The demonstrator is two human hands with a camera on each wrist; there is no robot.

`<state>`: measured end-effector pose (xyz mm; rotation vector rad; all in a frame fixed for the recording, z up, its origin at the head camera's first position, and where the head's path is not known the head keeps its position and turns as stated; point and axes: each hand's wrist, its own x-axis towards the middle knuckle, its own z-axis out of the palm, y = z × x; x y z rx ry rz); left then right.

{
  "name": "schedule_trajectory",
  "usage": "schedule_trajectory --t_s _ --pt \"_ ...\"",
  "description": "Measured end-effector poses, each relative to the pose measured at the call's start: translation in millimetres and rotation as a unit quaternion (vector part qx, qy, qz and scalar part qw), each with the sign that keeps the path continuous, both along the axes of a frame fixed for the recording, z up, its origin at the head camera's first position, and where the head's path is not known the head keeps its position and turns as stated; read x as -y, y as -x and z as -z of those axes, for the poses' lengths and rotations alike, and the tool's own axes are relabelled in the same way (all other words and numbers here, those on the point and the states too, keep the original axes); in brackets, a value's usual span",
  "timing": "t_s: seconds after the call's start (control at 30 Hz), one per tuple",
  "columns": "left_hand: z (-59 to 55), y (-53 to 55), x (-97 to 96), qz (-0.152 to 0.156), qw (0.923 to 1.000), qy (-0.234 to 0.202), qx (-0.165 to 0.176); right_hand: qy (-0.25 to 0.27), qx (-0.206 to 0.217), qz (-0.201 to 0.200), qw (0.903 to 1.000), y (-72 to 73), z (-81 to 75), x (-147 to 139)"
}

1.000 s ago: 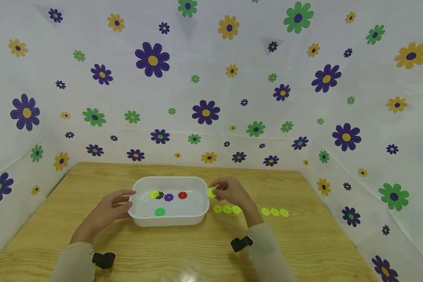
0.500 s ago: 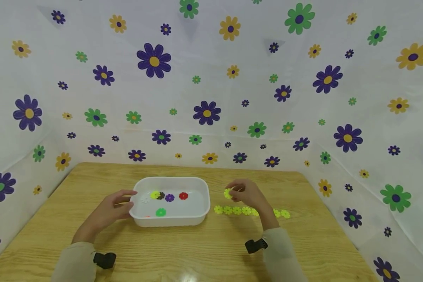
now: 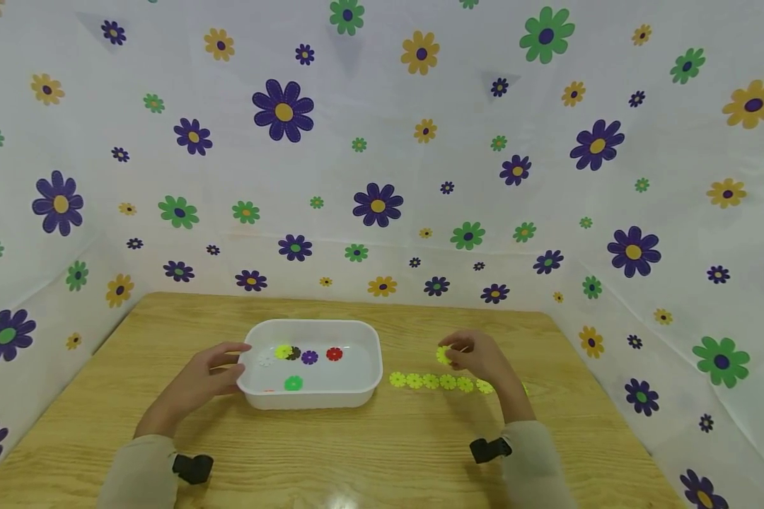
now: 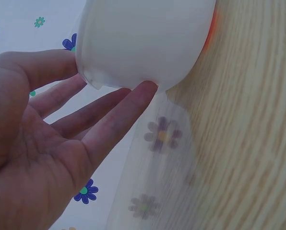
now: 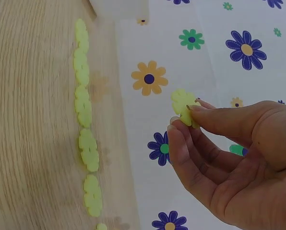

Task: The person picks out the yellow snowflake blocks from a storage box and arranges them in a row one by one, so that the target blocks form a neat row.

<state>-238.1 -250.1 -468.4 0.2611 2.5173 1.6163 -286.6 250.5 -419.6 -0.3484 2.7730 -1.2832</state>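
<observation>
My left hand touches the left end of a white plastic tub with its fingertips, fingers fairly straight; the left wrist view has them against the tub's outer wall. To the right of the tub, my right hand pinches a yellow flower-shaped disc between thumb and fingers, held up over the table. Below it a row of several yellow flower discs lies on the wood, its right part hidden by my right wrist. Inside the tub are a yellow disc, a purple disc and others.
The tub also holds a red disc and a green disc. The wooden table meets a white cloth printed with flowers, standing behind it and at both sides.
My right hand has moved right from the tub's right edge with the yellow flower disc, and is now above the row. The left hand has stayed at the tub's left end.
</observation>
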Motion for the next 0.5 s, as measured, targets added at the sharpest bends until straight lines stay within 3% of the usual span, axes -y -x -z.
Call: schedule_trajectory --t_s 0.5 --pt "-1.5 -1.7 -0.8 -0.001 1.0 -0.004 -0.002 -0.005 -0.011 0.002 0.9999 -11.0 3.6 -42"
